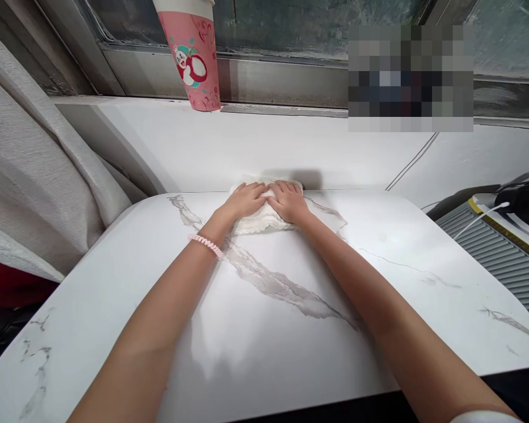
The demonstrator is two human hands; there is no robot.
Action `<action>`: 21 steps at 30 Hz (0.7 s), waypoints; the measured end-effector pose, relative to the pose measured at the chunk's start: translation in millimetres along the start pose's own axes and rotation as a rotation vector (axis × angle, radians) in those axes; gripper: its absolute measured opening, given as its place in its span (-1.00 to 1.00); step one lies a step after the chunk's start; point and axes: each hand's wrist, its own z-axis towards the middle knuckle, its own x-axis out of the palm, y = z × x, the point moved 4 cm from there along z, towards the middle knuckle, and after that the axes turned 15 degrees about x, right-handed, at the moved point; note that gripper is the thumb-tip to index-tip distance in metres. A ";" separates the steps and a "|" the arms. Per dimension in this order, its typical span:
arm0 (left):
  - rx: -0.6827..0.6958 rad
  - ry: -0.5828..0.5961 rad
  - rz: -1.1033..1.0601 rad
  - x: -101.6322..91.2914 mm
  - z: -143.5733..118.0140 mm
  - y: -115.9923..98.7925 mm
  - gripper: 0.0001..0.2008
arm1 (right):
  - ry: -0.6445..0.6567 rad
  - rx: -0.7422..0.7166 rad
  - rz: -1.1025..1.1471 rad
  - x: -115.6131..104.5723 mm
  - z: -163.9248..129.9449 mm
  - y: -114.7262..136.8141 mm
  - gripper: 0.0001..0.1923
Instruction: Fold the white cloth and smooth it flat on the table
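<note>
head view: my left hand (245, 200) and right hand (287, 201) press flat, unclenched, on a white cloth (260, 220) at the marble table (379, 264)'s far edge; pushing further could slide it off.

left wrist: pink coiled spiral hair-tie bracelet (206, 244)
forearms: bare, no sleeves
right upper arm: white sleeve edge (485, 417)

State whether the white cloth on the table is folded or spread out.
Folded: the cloth shows stacked layered edges under both hands, left and right.
</note>
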 end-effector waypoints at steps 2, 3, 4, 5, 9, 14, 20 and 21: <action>-0.082 -0.014 0.009 -1.5 6.8 -3.9 -0.60 | 0.000 -0.014 0.010 1.6 5.8 -0.4 -0.58; -0.126 -0.054 0.032 -2.0 9.1 -6.3 -0.61 | -0.003 -0.014 0.013 2.4 7.9 -0.9 -0.58; -0.162 -0.108 0.063 -2.0 10.5 -8.9 -0.62 | -0.006 -0.010 0.015 3.2 9.4 -1.4 -0.58; -0.182 -0.159 0.094 -1.3 10.9 -11.4 -0.62 | -0.008 -0.006 0.015 3.8 10.4 -1.9 -0.58; -0.148 -0.213 0.118 6.7 8.4 -16.3 -0.63 | -0.016 -0.006 0.020 3.5 9.8 -1.7 -0.56; -0.144 -0.200 0.122 6.4 2.4 -17.6 -0.61 | -0.032 -0.010 -0.006 1.0 1.4 1.2 -0.56; -0.120 -0.196 0.090 6.4 -14.2 -30.1 -0.59 | -0.093 -0.049 0.000 0.5 -20.1 5.0 -0.55; -0.126 -0.194 0.085 6.8 -18.5 -32.7 -0.59 | -0.091 -0.054 0.002 -0.1 -24.9 6.2 -0.55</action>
